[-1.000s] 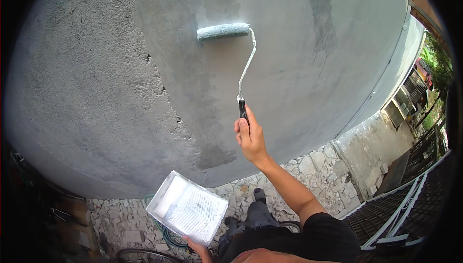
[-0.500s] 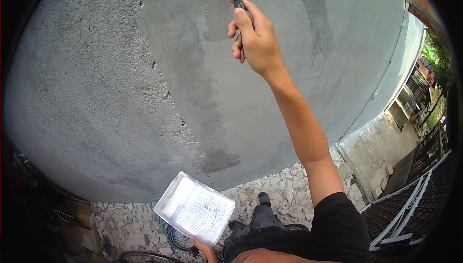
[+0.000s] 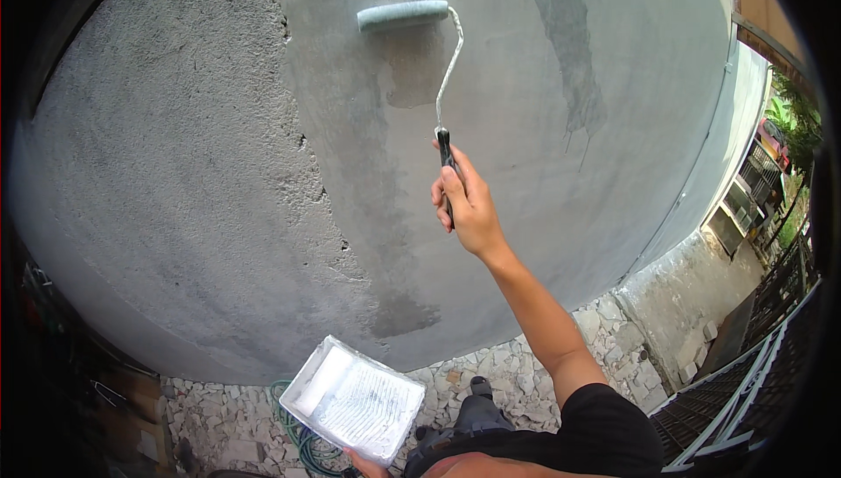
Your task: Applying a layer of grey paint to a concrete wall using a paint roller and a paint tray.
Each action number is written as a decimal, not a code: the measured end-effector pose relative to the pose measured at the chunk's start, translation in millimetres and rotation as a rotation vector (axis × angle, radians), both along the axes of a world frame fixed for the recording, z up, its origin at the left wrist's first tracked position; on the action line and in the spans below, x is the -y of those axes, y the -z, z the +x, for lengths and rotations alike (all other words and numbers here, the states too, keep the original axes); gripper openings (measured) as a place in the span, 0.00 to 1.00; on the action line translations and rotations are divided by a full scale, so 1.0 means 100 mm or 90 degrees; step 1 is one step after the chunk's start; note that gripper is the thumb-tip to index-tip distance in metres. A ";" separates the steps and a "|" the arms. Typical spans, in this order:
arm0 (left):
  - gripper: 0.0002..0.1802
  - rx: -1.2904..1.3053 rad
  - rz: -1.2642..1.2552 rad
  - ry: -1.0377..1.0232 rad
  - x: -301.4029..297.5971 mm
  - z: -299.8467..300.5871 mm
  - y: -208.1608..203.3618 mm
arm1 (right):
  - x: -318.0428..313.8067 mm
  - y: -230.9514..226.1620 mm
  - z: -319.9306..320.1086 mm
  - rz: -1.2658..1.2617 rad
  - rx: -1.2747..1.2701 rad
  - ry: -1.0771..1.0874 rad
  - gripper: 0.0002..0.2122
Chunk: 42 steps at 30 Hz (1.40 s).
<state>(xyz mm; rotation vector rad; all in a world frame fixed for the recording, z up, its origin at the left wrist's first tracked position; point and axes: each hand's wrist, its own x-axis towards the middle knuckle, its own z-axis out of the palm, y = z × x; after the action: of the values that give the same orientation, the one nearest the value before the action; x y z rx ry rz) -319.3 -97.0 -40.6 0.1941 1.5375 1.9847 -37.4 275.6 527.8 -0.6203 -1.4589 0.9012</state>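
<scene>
Our right hand is wrapped around the handle of a paint roller, whose pale nap cover lies ahead of that hand, seemingly against the gray plastered wall. Our left hand pinches the near edge of the white paint tray, much of its grip hidden beneath. That one-sided hold could let the tray tip and spill; uneven stone rubble below, or the green hose beside the left hand, could trip us; heavy pressure might leave drips.
</scene>
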 end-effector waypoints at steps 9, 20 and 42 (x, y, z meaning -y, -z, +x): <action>0.24 -0.241 -0.188 -0.025 0.04 -0.33 0.99 | 0.03 0.28 0.17 0.025 0.043 0.036 0.24; 0.29 -0.174 -0.186 -0.042 -0.16 -0.27 0.35 | -0.36 -2.13 -0.22 0.157 0.021 -0.037 0.21; 0.36 -0.067 -0.035 -0.054 -0.65 -0.35 -0.21 | -0.28 -2.28 -0.62 0.149 -0.034 -0.074 0.22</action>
<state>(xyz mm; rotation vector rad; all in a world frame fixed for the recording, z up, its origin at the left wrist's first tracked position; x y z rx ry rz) -353.9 -32.0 -20.1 0.2165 1.6906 2.0235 -99.2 303.8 755.5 -0.3385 -1.5368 0.8155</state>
